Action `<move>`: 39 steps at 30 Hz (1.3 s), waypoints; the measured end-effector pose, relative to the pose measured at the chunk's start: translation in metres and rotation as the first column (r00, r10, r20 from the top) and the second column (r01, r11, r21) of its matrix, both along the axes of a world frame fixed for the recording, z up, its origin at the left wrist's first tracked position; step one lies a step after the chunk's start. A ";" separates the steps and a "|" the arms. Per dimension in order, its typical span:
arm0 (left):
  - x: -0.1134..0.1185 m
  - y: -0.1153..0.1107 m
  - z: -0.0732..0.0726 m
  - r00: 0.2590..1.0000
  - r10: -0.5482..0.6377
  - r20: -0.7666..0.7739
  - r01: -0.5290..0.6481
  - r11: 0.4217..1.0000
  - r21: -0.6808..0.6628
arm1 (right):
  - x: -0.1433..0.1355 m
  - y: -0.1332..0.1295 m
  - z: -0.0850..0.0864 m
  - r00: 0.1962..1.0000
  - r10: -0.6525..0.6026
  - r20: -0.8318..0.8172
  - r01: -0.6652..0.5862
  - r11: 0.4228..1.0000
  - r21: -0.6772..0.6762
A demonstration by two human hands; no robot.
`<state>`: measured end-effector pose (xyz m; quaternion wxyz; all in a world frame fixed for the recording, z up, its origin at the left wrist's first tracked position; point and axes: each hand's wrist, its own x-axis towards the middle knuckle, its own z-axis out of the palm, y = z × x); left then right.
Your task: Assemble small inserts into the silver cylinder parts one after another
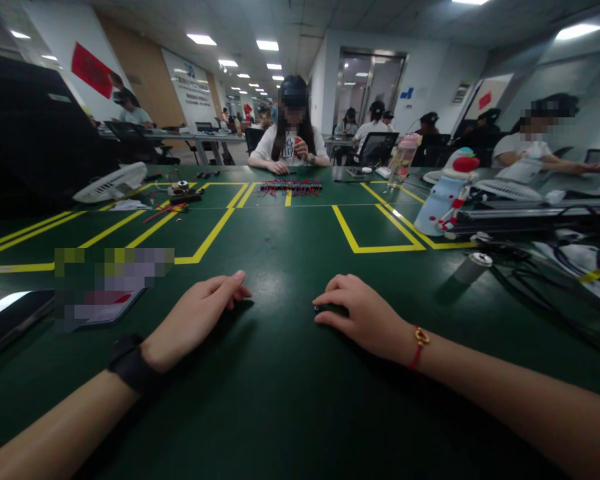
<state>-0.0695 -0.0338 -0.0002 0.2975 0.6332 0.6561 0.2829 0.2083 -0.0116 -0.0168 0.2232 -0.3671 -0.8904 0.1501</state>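
My left hand point(200, 317) rests on its edge on the green tabletop point(275, 400), fingers loosely curled together with the thumb along the top. Nothing shows in it, though the palm side is hidden. Across a gap to the right, my right hand point(367, 317) lies low over the table. Its thumb and fingers close around a small black object point(325, 309), mostly covered by the hand; its kind cannot be made out. A phone-like flat item point(113, 308), partly blurred out, lies left of my left hand.
A grey can point(474, 268), black cables point(540, 287) and a blue bottle point(436, 203) stand or lie at the right. Yellow tape point(390, 251) marks the table. Farther off are wired parts point(290, 188), a white fan point(113, 183) and a seated person point(293, 127) holding a can.
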 end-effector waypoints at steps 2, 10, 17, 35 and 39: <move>0.001 0.000 0.002 1.000 -0.002 -0.010 0.002 1.000 0.002 | -0.003 0.001 0.005 1.000 0.005 0.002 -0.005 1.000 0.004; -0.005 -0.001 0.005 0.997 -0.072 0.032 0.072 0.997 -0.006 | 0.121 0.024 0.056 0.800 -0.596 -0.065 0.568 0.719 0.401; -0.008 -0.003 -0.001 0.992 -0.053 0.116 0.054 0.999 -0.005 | 0.219 0.042 0.049 0.391 -0.906 0.164 0.903 0.412 0.124; -0.024 0.003 -0.020 0.863 0.072 0.499 -0.022 0.994 -0.106 | 0.226 0.036 0.051 0.397 -0.905 0.151 0.902 0.415 0.119; -0.023 0.003 -0.020 0.861 0.066 0.504 -0.015 0.995 -0.103 | 0.224 0.034 0.053 0.377 -0.917 0.133 0.914 0.391 0.105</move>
